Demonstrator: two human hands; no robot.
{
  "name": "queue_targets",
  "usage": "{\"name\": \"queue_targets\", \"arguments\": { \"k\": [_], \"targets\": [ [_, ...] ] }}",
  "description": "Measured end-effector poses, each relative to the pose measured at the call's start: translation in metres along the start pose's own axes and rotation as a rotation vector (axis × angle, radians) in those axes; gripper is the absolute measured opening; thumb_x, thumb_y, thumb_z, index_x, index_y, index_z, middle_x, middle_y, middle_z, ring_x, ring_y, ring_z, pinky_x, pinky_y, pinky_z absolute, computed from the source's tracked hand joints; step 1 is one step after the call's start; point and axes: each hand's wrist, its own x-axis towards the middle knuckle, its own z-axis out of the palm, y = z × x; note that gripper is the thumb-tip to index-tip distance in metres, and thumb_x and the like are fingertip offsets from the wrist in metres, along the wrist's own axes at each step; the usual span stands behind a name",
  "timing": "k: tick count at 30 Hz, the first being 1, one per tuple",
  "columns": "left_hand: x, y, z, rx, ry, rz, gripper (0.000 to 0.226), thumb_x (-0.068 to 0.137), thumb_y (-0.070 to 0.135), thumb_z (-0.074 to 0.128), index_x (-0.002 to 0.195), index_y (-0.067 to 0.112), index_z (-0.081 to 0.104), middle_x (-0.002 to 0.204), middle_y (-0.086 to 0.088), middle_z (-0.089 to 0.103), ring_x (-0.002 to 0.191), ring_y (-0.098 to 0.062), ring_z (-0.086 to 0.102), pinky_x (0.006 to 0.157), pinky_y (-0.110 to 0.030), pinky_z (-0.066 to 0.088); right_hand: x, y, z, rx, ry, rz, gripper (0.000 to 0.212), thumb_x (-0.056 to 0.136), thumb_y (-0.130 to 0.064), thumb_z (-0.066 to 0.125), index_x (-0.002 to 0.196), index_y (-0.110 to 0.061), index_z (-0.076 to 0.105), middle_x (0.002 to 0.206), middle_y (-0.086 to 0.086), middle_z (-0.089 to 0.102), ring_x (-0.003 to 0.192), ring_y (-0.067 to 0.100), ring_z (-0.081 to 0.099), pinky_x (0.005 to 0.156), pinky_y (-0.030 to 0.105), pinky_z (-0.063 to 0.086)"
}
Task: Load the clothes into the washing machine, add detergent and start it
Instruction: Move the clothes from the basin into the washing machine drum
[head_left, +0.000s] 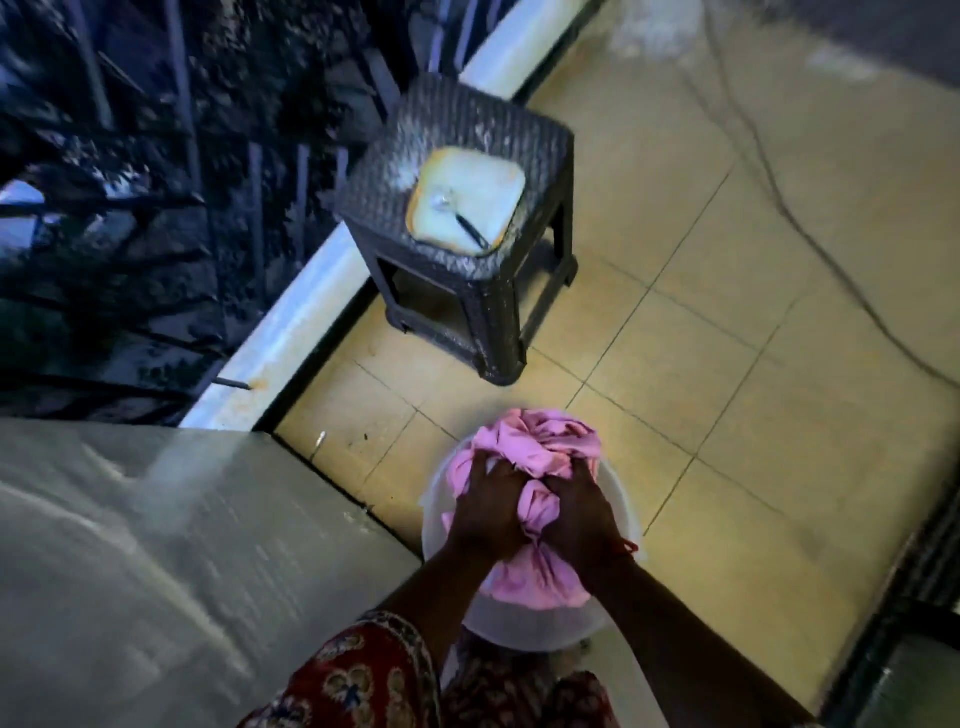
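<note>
A bundle of pink cloth (540, 447) fills a white plastic bucket (618, 499) on the tiled floor. My left hand (493, 499) and my right hand (579, 512) both grip the cloth from above, side by side, fingers dug into the folds. A grey covered surface (156, 561), which may be the washing machine's top, lies to the left of the bucket. On a dark woven stool (467, 156) stands a square cream tub of white powder (467, 200) with a dark-handled scoop (470, 226) in it.
A white ledge (291, 332) with a dark railing runs along the left, with foliage beyond. A cable (810, 244) trails across the yellow tiles at right. A dark door frame (904, 587) borders the lower right. Open tiled floor (753, 415) lies right of the bucket.
</note>
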Motion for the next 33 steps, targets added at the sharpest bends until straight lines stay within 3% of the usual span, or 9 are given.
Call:
{"name": "queue_targets", "arguments": {
  "k": [5,7,11,15,20,23,28,33],
  "targets": [
    [-0.032,0.055,-0.11,0.244,0.1,0.081,0.064,0.071,0.06,0.045,0.126,0.029,0.055,0.122,-0.001,0.062,0.118,-0.027,0.051,0.114,-0.049,0.02,-0.059,-0.091,-0.086,-0.027,0.102,-0.137,0.044,0.078,-0.042,0.051,0.109,-0.017,0.069,0.118,0.015,0.065,0.107,0.033,0.063,0.092,0.032,0.045],
    [-0.054,0.079,-0.153,0.292,0.171,0.102,0.058,0.073,0.058,0.044,0.121,0.028,0.06,0.116,0.001,0.066,0.113,-0.025,0.056,0.112,-0.047,0.018,-0.086,-0.123,-0.116,-0.074,0.11,-0.194,0.036,0.075,-0.034,0.06,0.107,-0.021,0.071,0.122,0.014,0.063,0.104,0.032,0.065,0.089,0.027,0.044],
    [-0.107,0.12,-0.226,0.15,0.253,0.037,0.055,0.08,0.047,0.057,0.131,0.028,0.052,0.131,0.003,0.057,0.129,-0.021,0.043,0.118,-0.041,0.008,-0.146,-0.181,-0.162,-0.117,0.118,-0.246,0.04,0.074,-0.03,0.07,0.114,-0.024,0.068,0.14,0.012,0.048,0.109,0.03,0.061,0.09,0.026,0.045],
    [-0.153,0.141,-0.282,0.131,0.279,0.041,0.068,0.064,0.052,0.066,0.127,0.031,0.053,0.129,0.007,0.058,0.127,-0.017,0.044,0.118,-0.042,0.01,-0.196,-0.226,-0.191,-0.196,0.154,-0.353,0.04,0.071,-0.024,0.069,0.111,-0.026,0.069,0.139,0.016,0.046,0.111,0.032,0.06,0.088,0.033,0.05],
    [-0.213,0.17,-0.346,0.128,0.394,0.002,0.064,0.063,0.05,0.061,0.123,0.027,0.057,0.124,0.004,0.061,0.123,-0.02,0.045,0.116,-0.038,0.011,-0.236,-0.278,-0.215,-0.226,0.188,-0.497,0.035,0.07,-0.026,0.064,0.104,-0.022,0.072,0.119,0.018,0.057,0.106,0.034,0.06,0.084,0.033,0.052],
    [-0.248,0.186,-0.384,0.147,0.482,-0.024,0.054,0.064,0.047,0.053,0.113,0.025,0.062,0.114,0.001,0.064,0.114,-0.023,0.049,0.11,-0.038,0.019,-0.257,-0.315,-0.226,-0.268,0.22,-0.583,0.03,0.074,-0.03,0.061,0.101,-0.023,0.072,0.116,0.017,0.056,0.098,0.036,0.061,0.08,0.035,0.053],
    [-0.307,0.18,-0.431,0.188,0.643,-0.104,0.042,0.066,0.033,0.069,0.106,0.023,0.063,0.106,0.0,0.065,0.105,-0.023,0.052,0.101,-0.037,0.028,-0.297,-0.382,-0.223,-0.323,0.26,-0.77,0.021,0.079,-0.031,0.061,0.096,-0.025,0.071,0.118,0.019,0.053,0.097,0.039,0.058,0.078,0.036,0.048],
    [-0.375,0.148,-0.458,0.222,0.802,-0.213,0.044,0.062,0.045,0.058,0.101,0.025,0.065,0.099,-0.001,0.067,0.098,-0.025,0.055,0.096,-0.04,0.032,-0.336,-0.444,-0.191,-0.331,0.219,-0.954,0.021,0.079,-0.03,0.061,0.095,-0.023,0.072,0.106,0.017,0.056,0.091,0.038,0.058,0.074,0.037,0.049]
  ]
}}
